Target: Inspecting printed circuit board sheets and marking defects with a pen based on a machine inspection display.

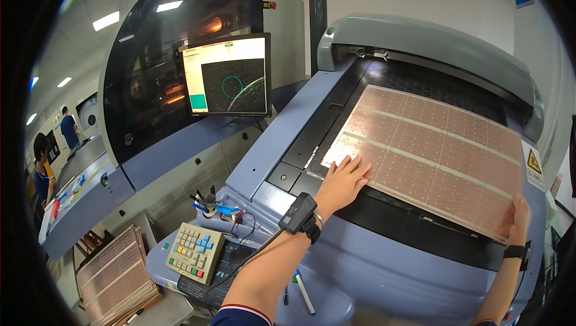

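Observation:
A large copper-coloured circuit board panel [420, 123], with pale strips across it, lies on the black bed [312, 141] of a blue-grey machine. My left hand [343, 183] rests on its near left corner, fingers spread and pointing away from me. At the near right corner, my right hand [517, 218] holds the panel's edge; part of its grip is hidden. A dark device [298, 213] is strapped to my left wrist, and a black band circles the right one.
A grey cover [432, 41] arches over the bed's far end. Left of the machine stand a lit monitor [231, 77], a beige keypad [195, 253] and a pen holder [207, 203]. More panels [117, 278] are stacked at lower left. Two people are in the far left background.

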A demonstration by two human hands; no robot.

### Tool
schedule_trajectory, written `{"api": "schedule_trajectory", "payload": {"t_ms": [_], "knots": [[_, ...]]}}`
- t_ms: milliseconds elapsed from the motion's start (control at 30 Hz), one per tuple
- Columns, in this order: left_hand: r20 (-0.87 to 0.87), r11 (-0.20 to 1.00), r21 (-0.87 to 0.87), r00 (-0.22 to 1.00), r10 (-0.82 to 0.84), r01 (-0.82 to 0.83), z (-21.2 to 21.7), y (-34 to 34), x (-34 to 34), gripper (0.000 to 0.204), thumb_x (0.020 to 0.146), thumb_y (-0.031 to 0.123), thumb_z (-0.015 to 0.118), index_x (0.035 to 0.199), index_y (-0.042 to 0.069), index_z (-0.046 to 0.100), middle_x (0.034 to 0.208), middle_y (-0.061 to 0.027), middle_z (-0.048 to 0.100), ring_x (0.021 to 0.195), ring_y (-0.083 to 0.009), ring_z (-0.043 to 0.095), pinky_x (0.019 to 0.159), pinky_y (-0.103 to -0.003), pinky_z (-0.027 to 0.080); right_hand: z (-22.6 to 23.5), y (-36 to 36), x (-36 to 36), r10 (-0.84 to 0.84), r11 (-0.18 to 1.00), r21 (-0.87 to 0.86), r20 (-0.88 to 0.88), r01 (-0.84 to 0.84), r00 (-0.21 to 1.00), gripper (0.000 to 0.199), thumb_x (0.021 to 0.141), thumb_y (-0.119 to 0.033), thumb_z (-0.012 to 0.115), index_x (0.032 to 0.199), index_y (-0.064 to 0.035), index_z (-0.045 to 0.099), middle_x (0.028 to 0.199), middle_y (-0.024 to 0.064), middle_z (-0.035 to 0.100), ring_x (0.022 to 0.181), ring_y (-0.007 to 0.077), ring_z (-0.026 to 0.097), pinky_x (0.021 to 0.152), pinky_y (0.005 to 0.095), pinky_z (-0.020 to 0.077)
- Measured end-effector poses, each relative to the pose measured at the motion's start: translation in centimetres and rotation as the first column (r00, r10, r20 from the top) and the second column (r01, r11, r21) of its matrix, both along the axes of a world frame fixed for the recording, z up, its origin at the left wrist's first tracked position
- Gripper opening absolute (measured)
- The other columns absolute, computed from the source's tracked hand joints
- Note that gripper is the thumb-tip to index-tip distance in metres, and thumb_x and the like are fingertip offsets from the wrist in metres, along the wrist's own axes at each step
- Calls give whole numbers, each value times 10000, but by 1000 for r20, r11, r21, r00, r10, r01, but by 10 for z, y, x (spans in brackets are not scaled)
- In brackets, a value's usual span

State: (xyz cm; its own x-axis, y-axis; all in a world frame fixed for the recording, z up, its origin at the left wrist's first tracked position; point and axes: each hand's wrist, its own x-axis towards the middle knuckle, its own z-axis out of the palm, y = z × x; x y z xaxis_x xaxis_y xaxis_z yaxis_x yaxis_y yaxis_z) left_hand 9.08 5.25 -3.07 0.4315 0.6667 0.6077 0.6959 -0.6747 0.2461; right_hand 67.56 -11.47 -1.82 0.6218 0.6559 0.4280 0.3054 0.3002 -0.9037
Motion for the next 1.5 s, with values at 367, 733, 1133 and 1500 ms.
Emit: {"api": "schedule_trajectory", "payload": {"t_ms": [367,733,1133,1500], "knots": [[-29,964,240,991,127,-117,-20,-2,-24,358,936,289,602,1283,205,587,1347,-71,548,1247,-306,511,1020,-497,391,-16,68,-110,-199,911,11,887,412,416,363,880,41,526,1217,-82,581,1339,288,514,1280,434,459,1056,429,387],[-24,997,5,996,83,-83,-2,-64,-81,407,975,254,557,1373,178,526,1468,-120,452,1346,-338,427,1105,-492,345,-3,68,-172,-53,969,-77,861,234,506,348,881,1,563,1223,-62,572,1357,338,474,1280,485,436,1073,476,378],[356,503,17,475,805,-864,-84,-287,-405,185,897,53,595,1042,51,710,1146,-140,664,1061,-334,609,907,-400,483,-36,-38,-422,370,861,-77,774,-503,514,300,889,61,493,1157,-7,611,1378,264,525,1278,384,525,1073,443,397],[63,434,-176,430,901,-884,-147,-274,-433,223,936,229,571,1107,177,706,1295,-66,601,1295,-287,474,1101,-539,279,-104,-71,-528,481,758,-107,759,-644,439,271,774,76,636,1012,-39,691,1226,269,622,1051,388,650,893,412,516]]}}
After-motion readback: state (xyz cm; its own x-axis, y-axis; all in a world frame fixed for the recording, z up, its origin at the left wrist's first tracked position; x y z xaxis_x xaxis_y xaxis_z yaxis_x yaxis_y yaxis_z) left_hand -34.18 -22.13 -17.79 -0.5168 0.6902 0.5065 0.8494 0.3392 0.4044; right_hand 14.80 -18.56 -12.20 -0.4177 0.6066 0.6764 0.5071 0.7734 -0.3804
